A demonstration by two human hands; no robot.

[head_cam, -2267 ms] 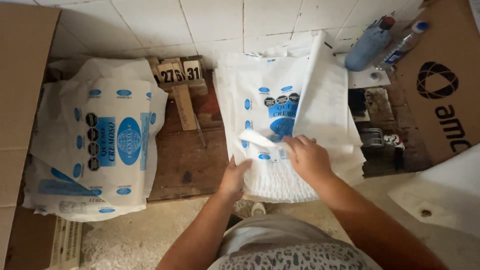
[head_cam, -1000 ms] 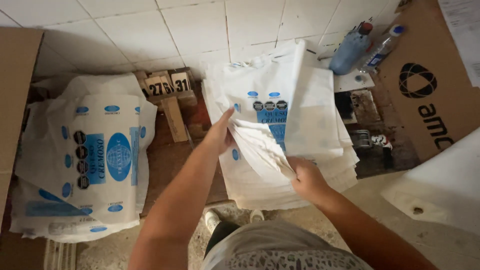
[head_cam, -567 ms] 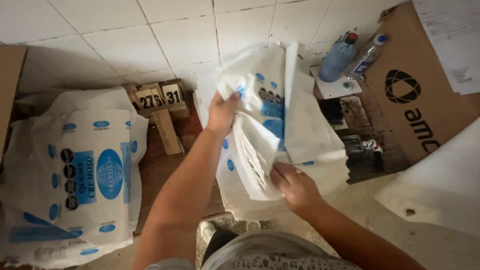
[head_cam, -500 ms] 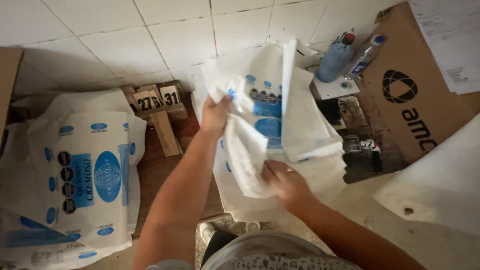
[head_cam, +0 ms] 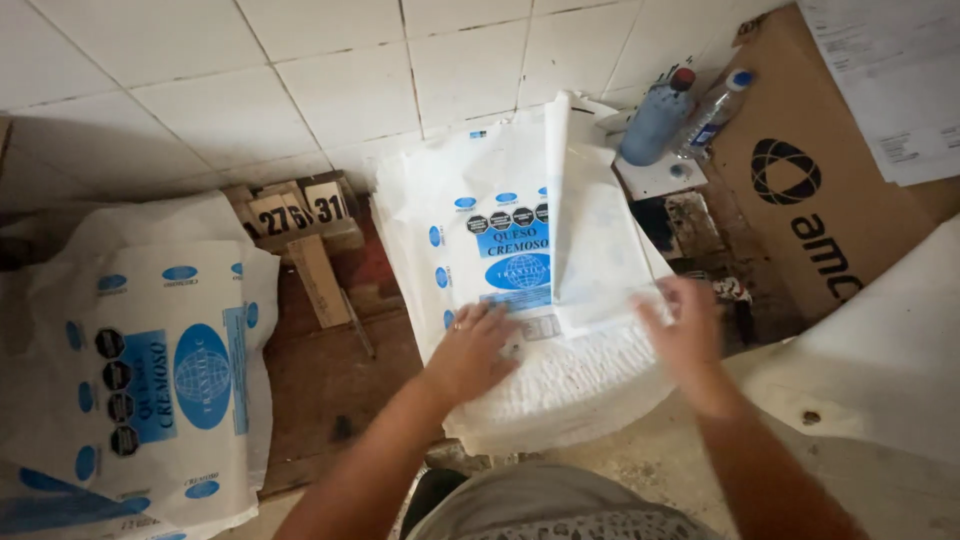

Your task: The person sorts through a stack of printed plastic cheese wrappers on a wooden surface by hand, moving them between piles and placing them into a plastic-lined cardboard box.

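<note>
White printed plastic bags (head_cam: 520, 290) are no longer lifted; the stack is pressed flat by the spread left hand (head_cam: 475, 345). One bag's edge is now pinched by the right hand (head_cam: 680, 325), blurred.

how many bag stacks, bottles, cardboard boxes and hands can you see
stacks of white printed bags: 2 (right stack under both hands, left stack)
bottles: 2 (blue bottle, clear bottle)
cardboard boxes: 1
hands: 2 (left hand, right hand)
total: 7

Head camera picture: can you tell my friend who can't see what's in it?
Two bare hands, left hand and right hand, press on a stack of white plastic bags with blue print, on a wooden bench by a tiled wall.
</note>
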